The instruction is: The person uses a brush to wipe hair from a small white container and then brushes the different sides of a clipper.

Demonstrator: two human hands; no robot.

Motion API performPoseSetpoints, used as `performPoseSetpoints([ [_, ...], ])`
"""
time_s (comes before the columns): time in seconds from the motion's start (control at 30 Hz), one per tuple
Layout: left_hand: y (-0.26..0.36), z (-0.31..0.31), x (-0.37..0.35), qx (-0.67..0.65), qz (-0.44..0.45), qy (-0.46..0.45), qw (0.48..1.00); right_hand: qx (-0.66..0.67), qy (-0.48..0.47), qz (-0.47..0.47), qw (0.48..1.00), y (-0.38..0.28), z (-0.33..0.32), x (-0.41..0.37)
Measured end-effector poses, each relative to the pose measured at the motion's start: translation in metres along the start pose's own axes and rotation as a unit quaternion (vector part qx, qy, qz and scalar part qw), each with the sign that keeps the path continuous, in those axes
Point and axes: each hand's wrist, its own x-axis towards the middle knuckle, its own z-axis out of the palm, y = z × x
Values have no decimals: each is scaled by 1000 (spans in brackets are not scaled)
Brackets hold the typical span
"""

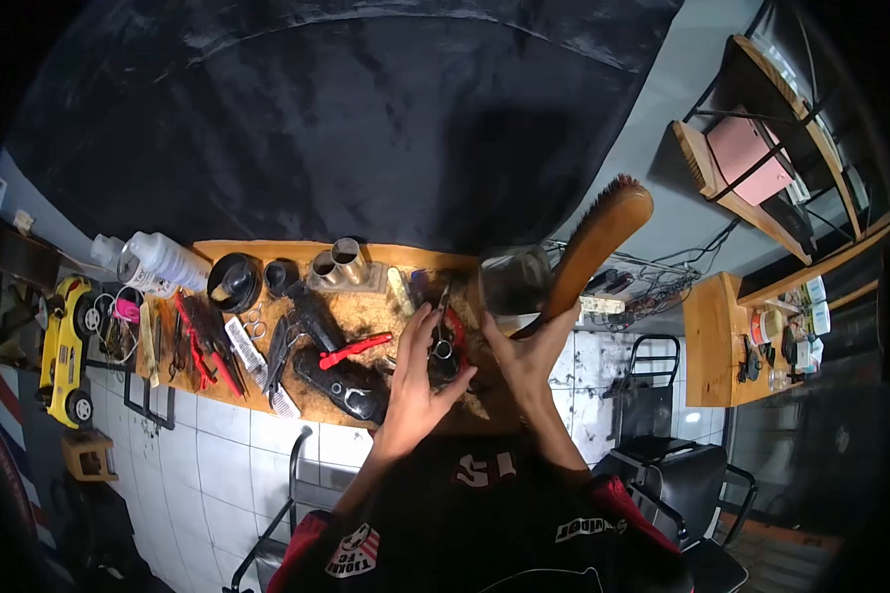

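Note:
A curved wooden brush (595, 242) with dark bristles stands up from my right hand (530, 354), whose fingers are wrapped round its lower end. Just left of the brush is a clear glass jar (514, 282), close to my right fingertips. My left hand (417, 393) reaches over the wooden counter, thumb and fingers spread around a pair of scissors (443, 349). A red-handled tool (455, 331) lies right behind these scissors, partly covered. Black hair clippers (341, 387) and a red clip (356, 349) rest to the left of my left hand.
Loose hair covers the wooden counter (366, 308). White combs (247, 351), metal cups (346, 259), a black bowl (233, 282) and white bottles (168, 259) stand or lie leftward. A black chair (663, 484) is at the right, with tangled cables (667, 282) behind.

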Motion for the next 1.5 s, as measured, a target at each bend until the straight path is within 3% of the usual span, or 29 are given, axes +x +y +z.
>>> performPoseSetpoints([
  [0.13, -3, 3, 5, 5, 19, 4, 1000, 119, -34, 13, 992, -8, -10, 1],
  [0.27, 0, -4, 10, -24, 15, -24, 999, 207, -133, -2, 969, -50, -33, 8],
  [0.4, 14, -15, 2, -33, -17, 28, 999, 268, -227, -15, 936, -63, -32, -9],
  [0.47, 19, -21, -5, -2, -40, 46, 998, 225, -259, 1, 939, -70, -33, -14],
  [0.5, 15, -22, -9, -65, -56, 50, 995, 230, -274, 36, 933, -75, -32, -17],
  [0.63, -7, -9, -29, -51, 39, 148, 987, 162, -274, 93, 943, -73, -21, -30],
  [0.83, -31, -21, -41, 71, 9, 103, 992, 111, -344, 77, 929, -75, -18, -16],
  [0.93, -31, -23, -46, -56, -17, 103, 993, 272, -326, 86, 901, -54, -13, -19],
  [0.97, -34, -16, -47, -108, -26, 119, 987, 211, -307, 64, 926, -54, -15, -19],
  [1.07, -27, -17, -49, -81, -56, 82, 992, 136, -348, 100, 922, -60, -21, -15],
  [1.23, -27, -17, -44, -21, -41, 103, 994, 131, -326, 97, 931, -58, -25, -16],
  [1.33, -26, -14, -43, -116, -69, 154, 979, 132, -284, 121, 942, -45, -32, -14],
  [1.5, -31, -28, -29, -58, 31, 178, 982, 106, -226, 85, 965, -18, -37, -15],
])
